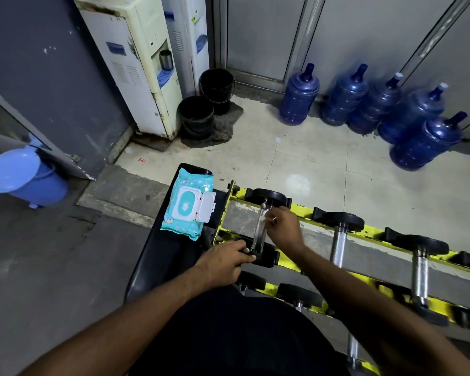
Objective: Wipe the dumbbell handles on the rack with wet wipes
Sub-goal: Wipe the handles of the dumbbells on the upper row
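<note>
A yellow and black rack (pixel 307 210) carries several dumbbells with black heads and chrome handles. My right hand (pixel 284 226) pinches a small white wet wipe against the handle of the leftmost dumbbell (pixel 259 229) on the top tier. My left hand (pixel 224 260) grips the near black head of that same dumbbell. A teal pack of wet wipes (pixel 189 206) lies with its white lid flipped open on a black surface just left of the rack. Further right on the top tier stand two more dumbbells (pixel 339 241) (pixel 420 267).
Several blue water jugs (pixel 299 97) line the back wall at the right. Two white water dispensers (pixel 136 66) and two black buckets (pixel 196 115) stand at the back left. A blue lidded bin (pixel 25 176) sits at the far left. A lower rack tier holds more dumbbells (pixel 299 295).
</note>
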Action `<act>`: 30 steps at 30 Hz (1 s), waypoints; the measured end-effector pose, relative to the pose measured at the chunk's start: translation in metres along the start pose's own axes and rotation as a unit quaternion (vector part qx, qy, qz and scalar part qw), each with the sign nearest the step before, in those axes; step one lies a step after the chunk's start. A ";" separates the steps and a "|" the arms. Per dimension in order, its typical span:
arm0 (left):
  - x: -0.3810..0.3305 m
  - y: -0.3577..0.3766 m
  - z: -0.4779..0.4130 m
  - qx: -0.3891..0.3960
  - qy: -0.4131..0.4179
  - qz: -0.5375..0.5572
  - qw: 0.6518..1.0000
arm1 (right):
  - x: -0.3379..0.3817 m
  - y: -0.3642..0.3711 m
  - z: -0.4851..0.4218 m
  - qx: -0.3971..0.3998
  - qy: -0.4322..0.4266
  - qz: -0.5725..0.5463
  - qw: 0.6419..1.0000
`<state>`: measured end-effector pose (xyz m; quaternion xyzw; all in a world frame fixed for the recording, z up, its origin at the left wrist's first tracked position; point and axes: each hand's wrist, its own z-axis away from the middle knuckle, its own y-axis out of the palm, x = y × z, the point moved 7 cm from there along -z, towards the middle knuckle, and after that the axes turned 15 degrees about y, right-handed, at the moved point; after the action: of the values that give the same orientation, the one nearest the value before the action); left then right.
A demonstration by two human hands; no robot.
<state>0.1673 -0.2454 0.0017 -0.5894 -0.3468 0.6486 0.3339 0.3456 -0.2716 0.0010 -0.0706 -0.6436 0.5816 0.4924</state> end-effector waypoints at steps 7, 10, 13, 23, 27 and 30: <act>0.001 0.002 0.002 -0.001 -0.002 0.004 1.000 | -0.063 0.040 0.013 0.074 0.380 -0.312 0.868; 0.000 0.002 0.001 -0.004 -0.001 0.005 1.000 | -0.067 0.055 0.018 0.182 0.418 -0.367 0.811; 0.000 0.005 0.003 -0.005 -0.004 0.003 1.000 | -0.060 0.060 0.004 0.188 0.428 -0.445 0.764; 0.002 0.007 0.005 -0.002 -0.001 0.008 1.000 | -0.061 0.032 0.028 0.131 0.306 -0.322 0.886; 0.001 0.006 0.004 -0.003 0.003 0.010 1.000 | -0.021 0.009 0.017 0.053 0.016 -0.079 0.995; 0.001 0.005 0.003 -0.004 0.005 0.010 1.000 | -0.012 0.001 0.003 0.003 -0.017 -0.049 0.999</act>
<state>0.1641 -0.2474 -0.0026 -0.5973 -0.3416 0.6479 0.3267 0.3486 -0.2807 -0.0061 -0.0275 -0.6525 0.5597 0.5101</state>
